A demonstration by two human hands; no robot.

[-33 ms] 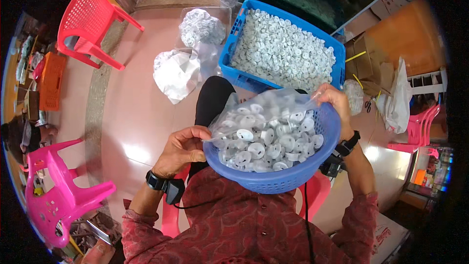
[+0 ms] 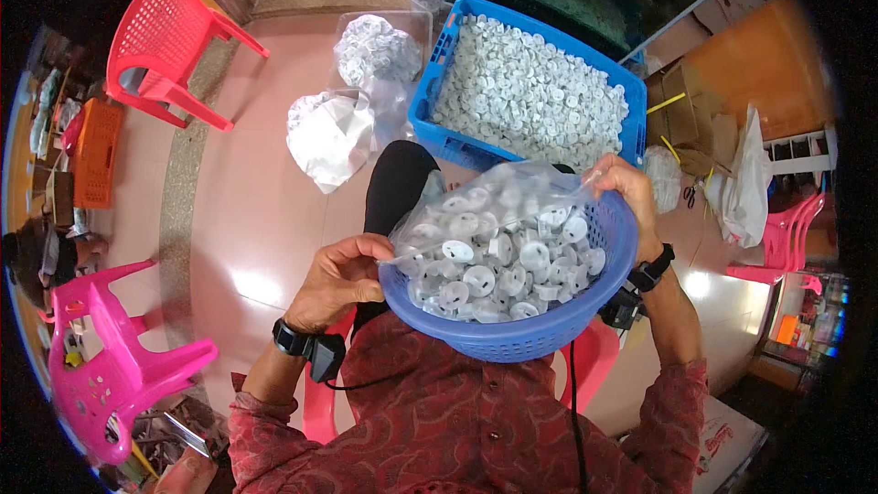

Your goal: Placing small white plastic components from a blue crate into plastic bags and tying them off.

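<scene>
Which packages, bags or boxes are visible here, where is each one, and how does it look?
Clear plastic bag: held over the blue basket by both hands.
Filled clear bags: on the floor, left of the blue crate.
Brown cardboard boxes: right of the crate.
White bag: far right, hanging.

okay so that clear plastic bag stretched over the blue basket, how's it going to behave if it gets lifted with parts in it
The clear plastic bag looks thin and floppy: it creases between the left hand and right hand. Probably slippery, so pinched edges could slide. Loaded with the small white parts from the blue basket, it would likely sag and may stretch.
</scene>
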